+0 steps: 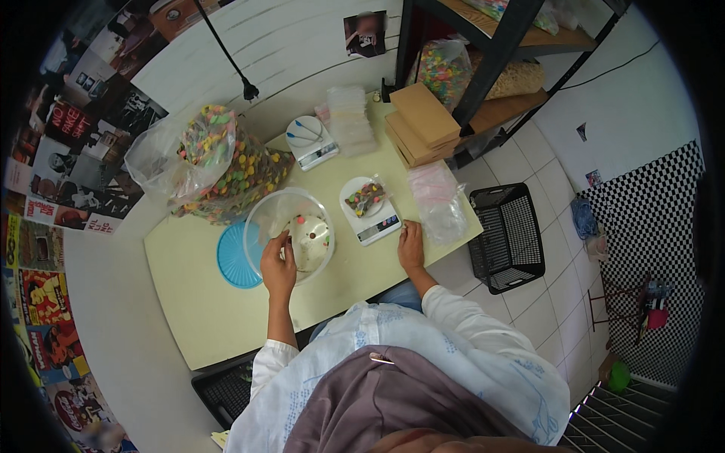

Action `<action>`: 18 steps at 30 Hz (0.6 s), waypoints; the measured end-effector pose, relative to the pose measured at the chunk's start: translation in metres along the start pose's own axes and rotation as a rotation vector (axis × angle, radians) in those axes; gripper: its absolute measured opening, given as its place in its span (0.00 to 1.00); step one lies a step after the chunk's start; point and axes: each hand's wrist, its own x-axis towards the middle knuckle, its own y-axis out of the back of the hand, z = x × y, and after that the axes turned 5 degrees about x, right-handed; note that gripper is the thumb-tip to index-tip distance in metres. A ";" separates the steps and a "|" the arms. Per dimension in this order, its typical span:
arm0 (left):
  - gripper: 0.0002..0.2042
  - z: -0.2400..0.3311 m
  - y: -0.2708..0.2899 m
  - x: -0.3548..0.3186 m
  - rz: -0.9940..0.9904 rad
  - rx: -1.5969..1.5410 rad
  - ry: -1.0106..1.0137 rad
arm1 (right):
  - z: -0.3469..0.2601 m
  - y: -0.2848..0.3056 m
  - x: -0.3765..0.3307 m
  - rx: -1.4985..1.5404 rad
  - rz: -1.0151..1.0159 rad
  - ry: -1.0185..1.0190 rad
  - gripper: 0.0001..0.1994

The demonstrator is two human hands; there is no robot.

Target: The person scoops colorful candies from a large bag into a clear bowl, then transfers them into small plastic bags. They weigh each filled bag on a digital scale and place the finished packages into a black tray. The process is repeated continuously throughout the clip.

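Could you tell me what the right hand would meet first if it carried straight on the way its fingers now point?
The right hand rests on the table, fingers pointing away from the person. Straight on, it would probably first meet the clear bags; the white scale sits just to its left. Depth is hard to judge.

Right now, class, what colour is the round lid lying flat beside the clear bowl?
The round lid is light blue, seen best in the head view, partly under the clear bowl.

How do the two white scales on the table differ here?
The near scale carries a small clear bag of coloured candies on its platform; the far scale bears no bag, only what look like thin blue utensils. The near scale sits beside the right hand and the clear bowl; the far one lies out of reach, by the big candy bag. Both are small and white.
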 end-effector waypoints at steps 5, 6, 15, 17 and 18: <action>0.08 0.002 -0.002 0.000 0.009 0.021 -0.018 | 0.003 -0.001 0.000 -0.024 -0.019 0.006 0.14; 0.08 0.001 -0.002 0.000 0.009 0.028 -0.023 | 0.004 -0.001 0.000 -0.027 -0.006 0.022 0.14; 0.08 0.004 -0.001 0.000 0.012 0.036 -0.014 | 0.007 -0.003 0.000 -0.045 -0.013 0.037 0.14; 0.09 0.002 -0.002 0.000 0.028 0.027 -0.019 | 0.006 -0.003 -0.001 -0.053 -0.008 0.063 0.14; 0.09 0.002 -0.002 0.000 0.039 0.022 -0.020 | 0.005 -0.002 0.000 -0.030 -0.012 0.050 0.14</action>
